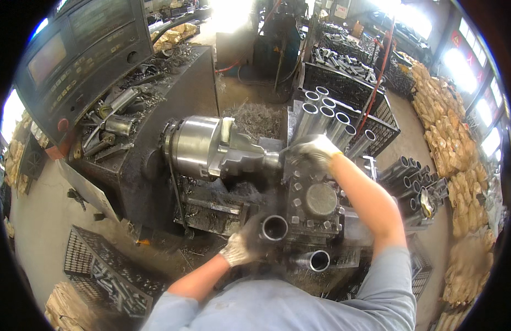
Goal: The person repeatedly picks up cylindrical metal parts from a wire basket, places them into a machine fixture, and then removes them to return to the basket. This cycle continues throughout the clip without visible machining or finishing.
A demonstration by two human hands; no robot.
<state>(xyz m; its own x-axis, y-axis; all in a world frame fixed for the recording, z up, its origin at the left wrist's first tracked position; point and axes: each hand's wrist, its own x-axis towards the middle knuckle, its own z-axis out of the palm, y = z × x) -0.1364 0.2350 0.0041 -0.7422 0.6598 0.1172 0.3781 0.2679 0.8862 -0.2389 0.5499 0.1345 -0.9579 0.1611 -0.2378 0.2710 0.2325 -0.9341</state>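
Note:
My left hand (245,243), in a dirty work glove, is closed around a short steel tube (274,227) whose open end faces me, low in front of the lathe's tool post (317,201). My right hand (316,150), also gloved, reaches over the tool post and rests at the end of a workpiece (269,160) clamped in the lathe chuck (197,146); whether its fingers grip the piece is hidden. A second steel tube (317,260) lies just below the tool post.
Lathe control panel (73,55) at upper left, a tray of tools (115,124) beneath it. Upright steel tubes (330,118) stand behind the chuck beside black mesh crates (349,83). More tubes (410,185) lie at right, sacks (446,132) beyond. A crate of parts (104,270) sits lower left.

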